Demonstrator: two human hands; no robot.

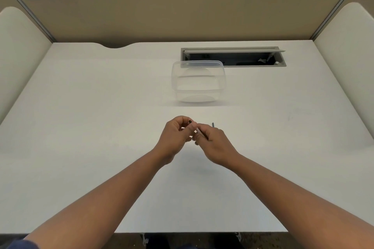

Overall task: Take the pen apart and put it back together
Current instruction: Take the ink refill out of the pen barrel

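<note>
Both hands meet over the middle of the white desk point(101, 127). My left hand point(175, 137) pinches a small dark pen part point(190, 121) at its fingertips. My right hand point(214, 143) grips the clear pen barrel point(198, 130), which slants up and left toward the left fingers. A thin dark piece point(213, 124) sticks up just behind my right hand's knuckles; whether the hand holds it or it lies on the desk is unclear. Most of the pen is hidden by my fingers.
A clear plastic container point(198, 81) with its lid on stands on the desk behind my hands. Further back right is an open cable hatch point(232, 56). Beige partition walls close off the back and both sides.
</note>
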